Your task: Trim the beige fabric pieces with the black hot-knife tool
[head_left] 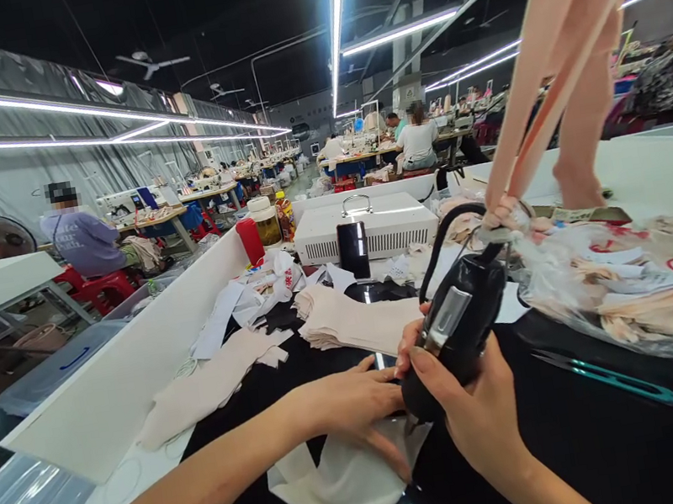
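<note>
My right hand is wrapped round a black hand-held tool with a silver plate and a black cord, its lower end pressed down near a pale fabric piece on the black work surface. My left hand lies flat on that fabric piece, fingers stretched out beside the tool's tip. A stack of beige fabric pieces sits just beyond my hands.
A clear plastic bag of beige pieces lies to the right, teal tweezers in front of it. A white box with a handle, jars and scraps stand behind. Beige garments hang at upper right. Other people sit at sewing tables beyond.
</note>
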{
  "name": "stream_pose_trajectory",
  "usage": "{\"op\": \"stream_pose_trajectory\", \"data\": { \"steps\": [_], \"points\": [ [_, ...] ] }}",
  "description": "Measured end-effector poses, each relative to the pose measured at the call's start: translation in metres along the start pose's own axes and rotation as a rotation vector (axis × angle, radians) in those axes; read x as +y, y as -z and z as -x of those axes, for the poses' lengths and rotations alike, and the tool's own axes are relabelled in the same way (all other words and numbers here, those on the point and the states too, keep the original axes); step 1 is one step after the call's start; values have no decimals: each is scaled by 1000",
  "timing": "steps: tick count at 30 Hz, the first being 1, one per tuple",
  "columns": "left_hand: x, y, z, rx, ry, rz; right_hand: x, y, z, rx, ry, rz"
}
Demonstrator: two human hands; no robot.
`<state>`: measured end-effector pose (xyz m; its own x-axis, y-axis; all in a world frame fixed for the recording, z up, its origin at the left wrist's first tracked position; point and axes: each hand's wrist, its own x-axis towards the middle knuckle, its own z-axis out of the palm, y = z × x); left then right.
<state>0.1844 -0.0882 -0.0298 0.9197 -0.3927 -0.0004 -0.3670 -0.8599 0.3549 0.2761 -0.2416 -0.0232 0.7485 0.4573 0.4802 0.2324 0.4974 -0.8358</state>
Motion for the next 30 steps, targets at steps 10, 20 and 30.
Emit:
{"op": "stream_pose_trajectory", "data": {
  "steps": [10, 20, 30],
  "points": [
    [6, 11, -6, -70, 28, 47, 7, 5, -1, -25, 16, -29],
    [-2, 12, 2, -176, 126, 160, -5, 9, 2, 30, -19, -19],
    [-5, 11, 3, -174, 98, 192, -2, 11, 2, 67, -5, 24]
  ]
}}
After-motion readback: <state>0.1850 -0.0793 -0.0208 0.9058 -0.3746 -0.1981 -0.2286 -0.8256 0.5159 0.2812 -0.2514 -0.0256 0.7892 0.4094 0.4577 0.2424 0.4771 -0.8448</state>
